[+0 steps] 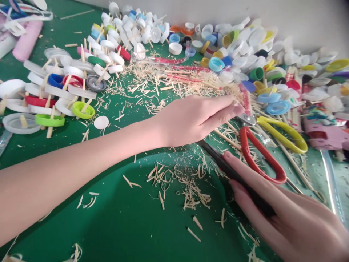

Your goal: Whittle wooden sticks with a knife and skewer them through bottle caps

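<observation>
My left hand (196,120) reaches in from the left, palm down, with its fingers pressed together. Its fingertips are by the pivot of the scissors (247,119), among wood shavings; whatever they pinch is hidden. The scissors lie with one yellow and one red handle loop to the right. In my right hand (294,214), at the lower right, is a slim black knife (240,182) held by its handle. It points up and left, and its far end disappears under my left hand. Curled wood shavings (193,193) lie on the green table (131,225) below.
Bottle caps with wooden sticks through them (54,91) crowd the left and back. Loose caps (240,51) are heaped at the back right against a pale wall (218,11). Red-marked clear wrappers (169,61) lie between. A pink object (324,131) and long sticks (300,174) are at right.
</observation>
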Available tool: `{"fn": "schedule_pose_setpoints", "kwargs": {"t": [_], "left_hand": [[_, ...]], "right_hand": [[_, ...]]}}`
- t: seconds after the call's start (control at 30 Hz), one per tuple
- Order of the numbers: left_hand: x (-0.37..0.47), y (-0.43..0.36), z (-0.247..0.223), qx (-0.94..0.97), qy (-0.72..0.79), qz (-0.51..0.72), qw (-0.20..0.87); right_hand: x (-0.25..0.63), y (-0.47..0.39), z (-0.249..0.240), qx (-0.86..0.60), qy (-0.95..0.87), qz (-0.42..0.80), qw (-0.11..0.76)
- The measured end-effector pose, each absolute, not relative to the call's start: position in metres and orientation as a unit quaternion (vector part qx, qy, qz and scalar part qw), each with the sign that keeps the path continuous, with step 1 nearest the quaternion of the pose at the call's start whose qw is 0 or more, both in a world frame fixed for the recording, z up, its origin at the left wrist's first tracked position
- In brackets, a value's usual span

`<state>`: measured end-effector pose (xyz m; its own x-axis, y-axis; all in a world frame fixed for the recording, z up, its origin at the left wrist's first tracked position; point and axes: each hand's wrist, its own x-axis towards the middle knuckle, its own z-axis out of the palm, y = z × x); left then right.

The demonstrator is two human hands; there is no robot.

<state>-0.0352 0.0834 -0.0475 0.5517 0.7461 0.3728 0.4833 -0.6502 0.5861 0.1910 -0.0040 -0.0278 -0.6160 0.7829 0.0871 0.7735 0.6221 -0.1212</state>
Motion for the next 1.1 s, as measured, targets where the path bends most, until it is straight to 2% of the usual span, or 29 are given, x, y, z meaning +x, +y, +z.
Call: {"fn": "schedule_pose_setpoints", "kwargs": {"t": [0.17,0.63,1.1], "left_hand": [[-0.0343,0.0840,-0.0474,0.851,0.363,0.309,0.219],[-0.0342,0.0841,-0.0498,0.864,0.365,0.300,0.176],[-0.0349,0.0840,-0.0483,0.857,0.361,0.302,0.211]], "right_hand": [[0.1942,-0.0031,-0.0304,-0.424,-0.903,-0.014,0.061],[0.1919,-0.0029,-0.0253,-0.413,-0.909,0.017,0.056],[0.1956,0.0011,-0.0249,-0.413,-0.905,0.082,0.062]]}}
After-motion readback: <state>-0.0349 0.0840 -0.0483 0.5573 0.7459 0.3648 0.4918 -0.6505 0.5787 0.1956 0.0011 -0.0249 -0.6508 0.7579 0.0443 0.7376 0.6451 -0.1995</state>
